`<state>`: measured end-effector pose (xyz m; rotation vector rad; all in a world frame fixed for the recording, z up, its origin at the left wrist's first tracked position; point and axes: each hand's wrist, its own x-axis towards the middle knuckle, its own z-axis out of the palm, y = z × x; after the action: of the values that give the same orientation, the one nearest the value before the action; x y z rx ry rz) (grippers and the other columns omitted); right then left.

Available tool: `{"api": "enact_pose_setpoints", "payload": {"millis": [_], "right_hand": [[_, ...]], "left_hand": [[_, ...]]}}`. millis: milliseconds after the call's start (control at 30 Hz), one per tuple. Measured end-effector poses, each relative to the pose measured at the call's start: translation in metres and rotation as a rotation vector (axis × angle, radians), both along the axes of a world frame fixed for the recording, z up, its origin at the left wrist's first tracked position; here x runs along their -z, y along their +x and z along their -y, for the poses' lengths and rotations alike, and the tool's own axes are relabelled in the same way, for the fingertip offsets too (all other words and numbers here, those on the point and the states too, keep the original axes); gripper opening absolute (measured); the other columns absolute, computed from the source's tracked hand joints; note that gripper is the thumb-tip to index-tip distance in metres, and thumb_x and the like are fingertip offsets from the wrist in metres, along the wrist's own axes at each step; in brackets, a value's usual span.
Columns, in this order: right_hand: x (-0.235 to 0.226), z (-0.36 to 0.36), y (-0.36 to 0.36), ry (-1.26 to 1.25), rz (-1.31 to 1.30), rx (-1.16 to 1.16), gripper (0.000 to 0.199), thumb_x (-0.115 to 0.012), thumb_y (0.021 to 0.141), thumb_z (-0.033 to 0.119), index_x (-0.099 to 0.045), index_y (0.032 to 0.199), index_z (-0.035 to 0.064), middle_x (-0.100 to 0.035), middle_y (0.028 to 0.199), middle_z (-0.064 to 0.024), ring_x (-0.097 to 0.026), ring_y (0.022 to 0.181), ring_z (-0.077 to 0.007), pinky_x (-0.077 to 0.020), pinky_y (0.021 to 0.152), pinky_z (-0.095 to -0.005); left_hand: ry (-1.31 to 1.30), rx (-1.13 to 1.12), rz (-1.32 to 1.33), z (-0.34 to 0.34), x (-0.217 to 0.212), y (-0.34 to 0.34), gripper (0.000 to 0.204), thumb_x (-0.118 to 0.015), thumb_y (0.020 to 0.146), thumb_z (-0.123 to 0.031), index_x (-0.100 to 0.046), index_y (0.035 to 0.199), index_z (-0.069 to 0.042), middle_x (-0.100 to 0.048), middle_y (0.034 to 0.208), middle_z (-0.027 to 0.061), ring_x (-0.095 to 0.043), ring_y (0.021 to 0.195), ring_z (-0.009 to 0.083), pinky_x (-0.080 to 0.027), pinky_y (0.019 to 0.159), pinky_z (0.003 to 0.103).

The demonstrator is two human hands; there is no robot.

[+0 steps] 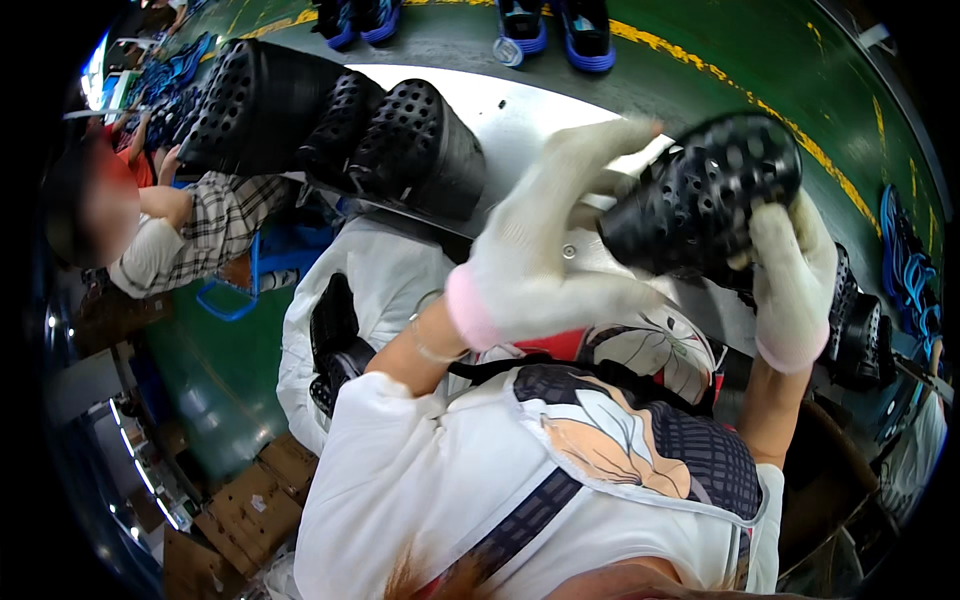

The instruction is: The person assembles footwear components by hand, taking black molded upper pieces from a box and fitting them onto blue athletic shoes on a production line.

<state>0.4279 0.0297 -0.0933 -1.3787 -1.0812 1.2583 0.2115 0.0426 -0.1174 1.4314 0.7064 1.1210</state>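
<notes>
Currently, a perforated black shoe form (690, 195) is held up over the near edge of the table (540, 105), right of centre. It is gripped at its right end by the right hand (795, 275), with the gloved thumb pressed on the holed face; the other fingers are mostly hidden behind the form. The left hand (545, 225) is spread wide, thumb and fingers apart, around the form's left end. Whether it is touched by the left hand cannot be told, since the fingertips are blurred and partly overlapped. The holes are smeared too, and the far side is turned out of sight. White gloves with pink cuffs are worn on both hands.

On the table's left part, at least three black holed forms (420, 130) are crowded together; their lower parts are partly covered by one another. More black holed pieces (858, 335) are seen past the right wrist, half blocked by it, so no count can be given.

At the top, black shoes with blue soles (585, 40) are cut off by the frame. By the left elbow, a black item (335, 325) is lying on white cloth (395, 250); its kind is hard to make out. A co-worker (210, 220) in a checked garment is shown at left, face blurred. Dark-and-blue items (905, 255) at the right rim are squeezed by the lens and unclear. Cardboard boxes (245, 515) at lower left are partly lost in shadow.
</notes>
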Motion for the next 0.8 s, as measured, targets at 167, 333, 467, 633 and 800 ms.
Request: {"api": "enact_pose_setpoints", "payload": {"millis": [167,333,467,633,800], "right_hand": [[0.003,-0.004,-0.024,-0.09,-0.156,-0.155,0.024,-0.062,0.091,0.017,-0.064,0.107,-0.0007,-0.063,0.085,-0.0019,-0.056,0.072,-0.0064,-0.046,0.066,-0.021],[-0.01,0.007,-0.027,-0.044,0.075,-0.281,0.028,-0.055,0.088,0.005,-0.06,0.114,-0.0027,-0.066,0.091,-0.0065,-0.06,0.083,-0.0095,-0.0466,0.077,-0.0219],[-0.004,0.016,-0.009,-0.08,0.187,-0.286,0.026,-0.055,0.087,0.004,-0.063,0.111,-0.002,-0.066,0.091,-0.0078,-0.061,0.083,-0.0104,-0.0482,0.077,-0.0238],[0.002,0.023,0.0,-0.035,0.224,-0.27,0.023,-0.055,0.087,0.004,-0.064,0.107,-0.0021,-0.067,0.09,-0.0084,-0.063,0.081,-0.011,-0.0501,0.074,-0.0244],[0.006,0.026,0.009,-0.086,0.216,-0.258,0.022,-0.054,0.088,0.003,-0.064,0.106,-0.0024,-0.067,0.089,-0.0085,-0.063,0.081,-0.0108,-0.0504,0.074,-0.0241]], "left_hand": [[0.338,-0.31,-0.369,0.016,0.012,-0.024,0.059,-0.078,0.074,-0.019,-0.054,0.124,0.002,-0.055,0.121,0.0173,-0.057,0.109,0.029,-0.046,0.095,0.038],[0.462,-0.701,-0.551,0.017,0.001,-0.062,0.044,-0.063,0.082,-0.006,-0.053,0.123,0.005,-0.055,0.119,0.0153,-0.054,0.11,0.0231,-0.042,0.098,0.034],[0.371,-1.24,-0.655,0.02,-0.005,-0.105,0.041,-0.067,0.085,-0.007,-0.056,0.123,0.001,-0.06,0.118,0.0135,-0.062,0.099,0.0214,-0.048,0.092,0.034],[0.261,-1.262,-1.152,0.023,0.021,-0.117,0.032,-0.069,0.086,-0.024,-0.066,0.113,-0.007,-0.069,0.099,0.0119,-0.068,0.087,0.0236,-0.053,0.077,0.031],[0.153,-1.329,-1.211,0.022,0.027,-0.102,0.028,-0.07,0.085,-0.031,-0.069,0.099,-0.007,-0.066,0.074,0.0055,-0.063,0.063,0.0172,-0.05,0.062,0.029]]}}
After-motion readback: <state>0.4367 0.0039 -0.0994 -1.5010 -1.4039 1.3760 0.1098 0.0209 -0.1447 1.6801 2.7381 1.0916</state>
